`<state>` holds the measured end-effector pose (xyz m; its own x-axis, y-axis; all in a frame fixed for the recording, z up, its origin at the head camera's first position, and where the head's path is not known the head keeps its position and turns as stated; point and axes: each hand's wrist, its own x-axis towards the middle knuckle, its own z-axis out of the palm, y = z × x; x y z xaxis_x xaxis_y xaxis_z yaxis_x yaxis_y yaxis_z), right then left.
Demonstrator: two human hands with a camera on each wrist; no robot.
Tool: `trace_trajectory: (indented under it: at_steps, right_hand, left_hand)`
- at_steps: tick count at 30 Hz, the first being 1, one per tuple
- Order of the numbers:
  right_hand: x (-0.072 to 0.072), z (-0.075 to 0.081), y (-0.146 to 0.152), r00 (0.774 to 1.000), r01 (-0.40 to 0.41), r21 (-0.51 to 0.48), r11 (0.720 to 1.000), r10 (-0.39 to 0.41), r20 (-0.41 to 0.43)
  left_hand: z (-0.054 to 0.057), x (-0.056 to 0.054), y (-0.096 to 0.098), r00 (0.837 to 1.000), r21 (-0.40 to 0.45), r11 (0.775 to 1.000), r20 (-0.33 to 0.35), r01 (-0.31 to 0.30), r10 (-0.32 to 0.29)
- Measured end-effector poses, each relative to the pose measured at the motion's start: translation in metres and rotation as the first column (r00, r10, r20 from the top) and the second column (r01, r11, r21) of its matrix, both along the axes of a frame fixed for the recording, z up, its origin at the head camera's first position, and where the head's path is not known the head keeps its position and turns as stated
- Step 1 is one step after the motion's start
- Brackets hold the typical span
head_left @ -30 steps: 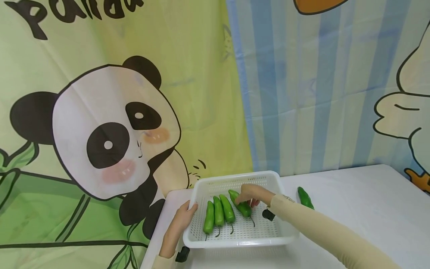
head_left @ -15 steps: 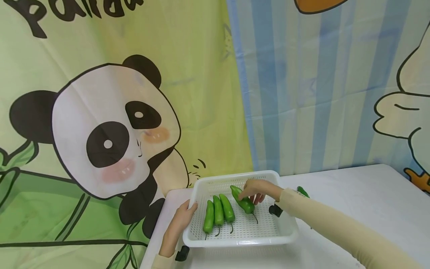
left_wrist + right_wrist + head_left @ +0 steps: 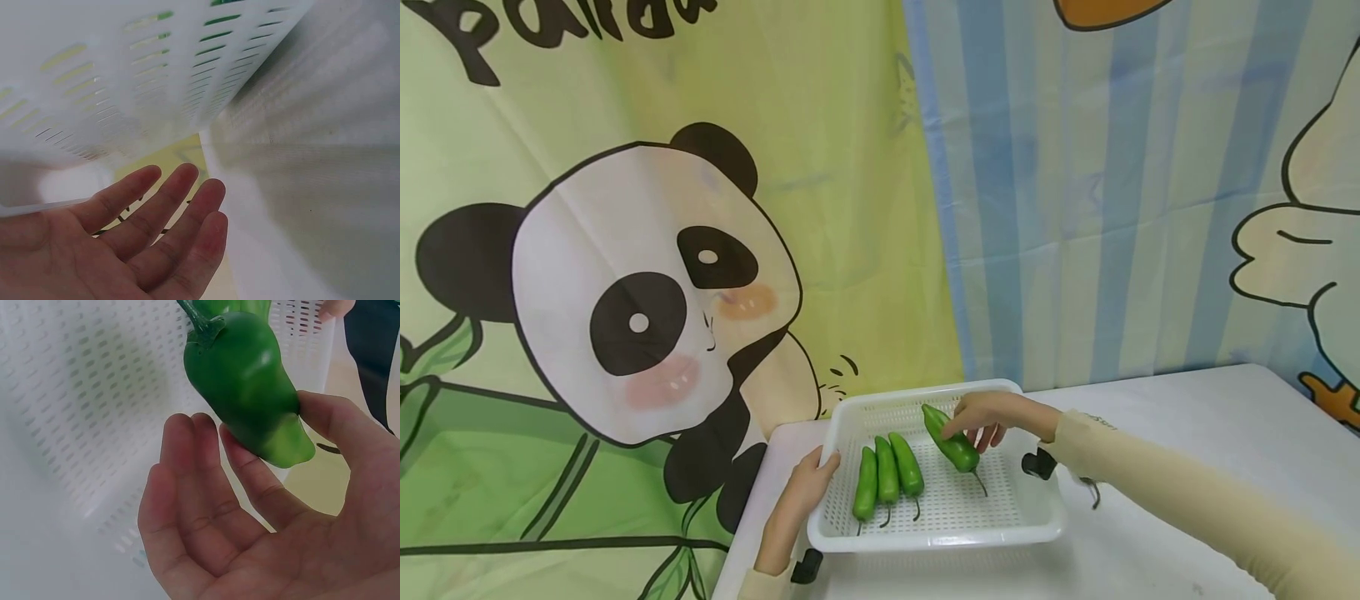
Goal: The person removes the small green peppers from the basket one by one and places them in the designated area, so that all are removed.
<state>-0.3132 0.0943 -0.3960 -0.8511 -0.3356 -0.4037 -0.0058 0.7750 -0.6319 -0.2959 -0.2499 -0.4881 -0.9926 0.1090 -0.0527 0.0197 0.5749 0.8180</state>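
**Pepper pinched over the white basket**

The right hand (image 3: pixel 992 414) held a green pepper (image 3: pixel 953 440) between thumb and fingertips at its blunt end, the remaining fingers loosely spread, the palm empty. The pepper hung over the right half of the white slotted basket (image 3: pixel 940 533), stalk pointing toward the person; whether it touched the basket floor could not be told. Three more peppers (image 3: pixel 887 475) lay side by side in the left half. The left hand (image 3: pixel 797 500) rested against the basket's left rim with its fingers nearly straight, gripping nothing.

Judged by its glossy, even skin, the pepper was probably light, firm and somewhat slippery. The thick body looked the safer place to hold it; a pinch at the tapering tip could slide off, and the thin stalk offered little.

The right wrist view showed the grip closely: thumb (image 3: pixel 340 434) on one side of the tip, fingertips (image 3: pixel 244 450) on the other. The head view alone showed the row of three peppers, the table (image 3: pixel 1187 433) and the panda curtain (image 3: pixel 625 292). The left wrist view showed the relaxed fingers (image 3: pixel 162 212) beneath the basket's wall.
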Motion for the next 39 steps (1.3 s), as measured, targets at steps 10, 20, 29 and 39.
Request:
trace_trajectory:
  at_steps: [10,20,29,39]
  right_hand:
    - [0.003,0.018,0.028,0.999,-0.024,-0.073,0.997,0.025,0.020]
    - [0.010,0.031,0.050,0.999,0.006,-0.102,0.995,-0.001,0.050]
    - [0.021,0.032,0.079,0.999,0.011,-0.102,0.995,-0.008,0.037]
    - [0.027,0.026,0.116,0.997,0.068,-0.114,0.991,-0.065,0.035]
  left_hand:
    - [0.001,0.000,-0.001,1.000,-0.002,1.000,-0.002,-0.004,0.004]
    - [0.000,0.000,-0.002,1.000,0.002,1.000,0.002,0.005,-0.005]
    - [0.001,0.002,0.001,1.000,0.015,1.000,0.006,0.007,-0.007]
    - [0.000,0.001,0.000,1.000,0.009,1.000,0.002,0.014,-0.014]
